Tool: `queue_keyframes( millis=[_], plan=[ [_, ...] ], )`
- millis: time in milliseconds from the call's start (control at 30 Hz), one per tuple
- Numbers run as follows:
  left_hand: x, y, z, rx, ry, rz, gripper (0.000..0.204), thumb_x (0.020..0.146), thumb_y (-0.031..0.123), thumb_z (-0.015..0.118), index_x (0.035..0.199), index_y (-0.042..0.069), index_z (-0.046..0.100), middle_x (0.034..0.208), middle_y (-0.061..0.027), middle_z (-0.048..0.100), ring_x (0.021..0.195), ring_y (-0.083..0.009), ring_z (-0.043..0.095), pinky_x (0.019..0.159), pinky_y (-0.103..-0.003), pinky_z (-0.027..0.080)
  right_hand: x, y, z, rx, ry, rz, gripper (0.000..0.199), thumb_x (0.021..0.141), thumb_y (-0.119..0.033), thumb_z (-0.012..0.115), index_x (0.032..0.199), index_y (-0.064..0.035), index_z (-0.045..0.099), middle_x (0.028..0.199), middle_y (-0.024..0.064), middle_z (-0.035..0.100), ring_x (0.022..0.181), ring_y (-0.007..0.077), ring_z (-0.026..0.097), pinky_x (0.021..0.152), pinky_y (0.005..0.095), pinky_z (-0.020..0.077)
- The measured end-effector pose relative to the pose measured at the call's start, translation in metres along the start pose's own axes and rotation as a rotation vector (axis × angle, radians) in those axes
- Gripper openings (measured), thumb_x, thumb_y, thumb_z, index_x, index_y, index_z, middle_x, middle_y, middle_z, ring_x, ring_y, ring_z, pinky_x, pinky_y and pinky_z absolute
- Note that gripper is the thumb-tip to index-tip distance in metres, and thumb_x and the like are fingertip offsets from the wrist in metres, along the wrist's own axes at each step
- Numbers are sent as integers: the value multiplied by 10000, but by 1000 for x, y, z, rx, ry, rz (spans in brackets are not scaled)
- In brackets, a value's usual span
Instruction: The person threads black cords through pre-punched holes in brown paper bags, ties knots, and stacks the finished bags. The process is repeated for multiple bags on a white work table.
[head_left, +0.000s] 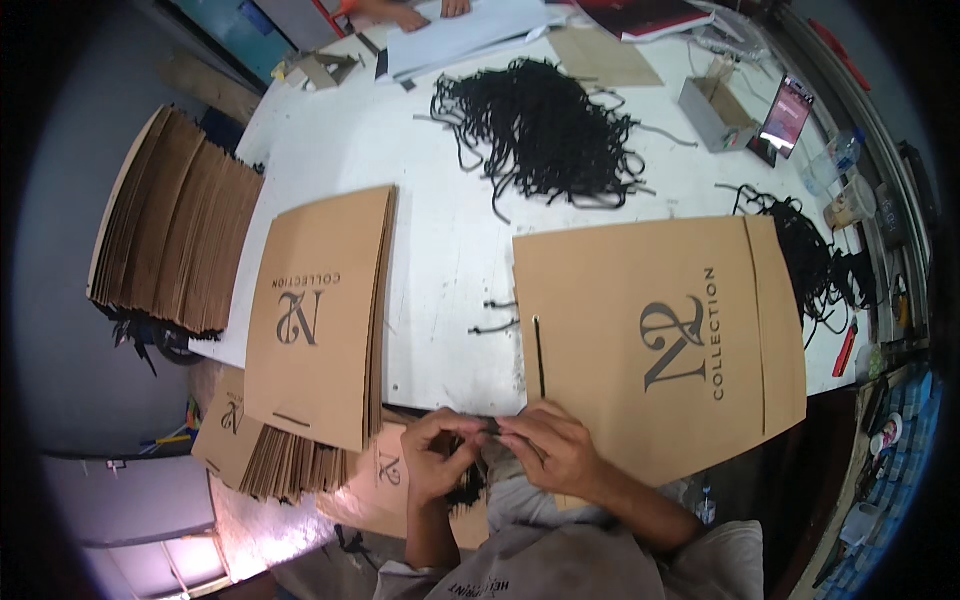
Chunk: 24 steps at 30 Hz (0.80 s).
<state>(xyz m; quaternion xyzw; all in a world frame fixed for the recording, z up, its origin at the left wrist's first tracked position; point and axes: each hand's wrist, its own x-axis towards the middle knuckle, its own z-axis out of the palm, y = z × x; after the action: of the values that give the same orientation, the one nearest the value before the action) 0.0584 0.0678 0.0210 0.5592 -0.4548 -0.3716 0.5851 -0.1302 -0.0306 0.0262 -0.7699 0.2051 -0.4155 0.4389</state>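
Close to my body at the table's front edge, my left hand [440, 452] and my right hand [556, 446] meet with fingers pinched together. Between the fingertips is a short dark piece of black cord [489, 427]; its ends are hidden. Right beside my right hand lies a flat brown paper bag [620, 330] with a dark printed logo, its lower corner overhanging the table. A black cord handle [540, 360] runs along the bag's left side from an eyelet. Two knotted cord ends [492, 328] stick out past that same side.
A stack of brown bags [320, 320] lies left, with a taller stack [175, 225] beyond. Black cords [545, 130] heap at the table's centre, more [820, 265] at right. A phone [787, 117], cup [850, 203] and red cutter [846, 350] line the right edge. Another person's hands [430, 14] touch white sheets.
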Motion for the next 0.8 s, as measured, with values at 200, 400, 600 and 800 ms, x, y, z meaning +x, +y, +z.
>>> queue_keyframes(
  millis=[200, 400, 600, 800],
  plan=[
    [0, -25, 23, -338, -72, -369, 631, 1085, 495, 469, 1197, -88, 681, 1071, -161, 717, 900, -175, 673, 814, -289, 541, -1, -1, 10, 154, 105, -7, 216, 889, 86, 664, 1102, 57, 676, 1030, 192, 699, 845, 302, 667, 731, 367, 551],
    [8, -27, 57, -162, 99, -411, 202, 948, 63, 716, 1121, -32, 674, 954, -51, 705, 818, -100, 641, 732, -266, 527, -8, 9, 9, 3, 234, 206, 278, 894, 49, 647, 1171, 67, 643, 975, 177, 670, 827, 322, 653, 744, 397, 546],
    [5, -20, 51, 299, 140, -291, 192, 884, -38, 750, 1053, -18, 660, 943, -74, 709, 862, -132, 671, 749, -283, 541, -19, 33, 18, -147, 194, 299, 285, 880, 30, 669, 1165, 35, 677, 946, 159, 664, 852, 286, 662, 726, 352, 545],
    [12, -24, 44, 606, 63, 273, 68, 881, -66, 691, 901, -12, 655, 973, -163, 731, 911, -235, 721, 806, -326, 564, -14, 32, 9, -175, -3, 261, 207, 863, 23, 672, 1069, 25, 698, 1003, 162, 641, 928, 307, 636, 781, 382, 534]
  ],
)
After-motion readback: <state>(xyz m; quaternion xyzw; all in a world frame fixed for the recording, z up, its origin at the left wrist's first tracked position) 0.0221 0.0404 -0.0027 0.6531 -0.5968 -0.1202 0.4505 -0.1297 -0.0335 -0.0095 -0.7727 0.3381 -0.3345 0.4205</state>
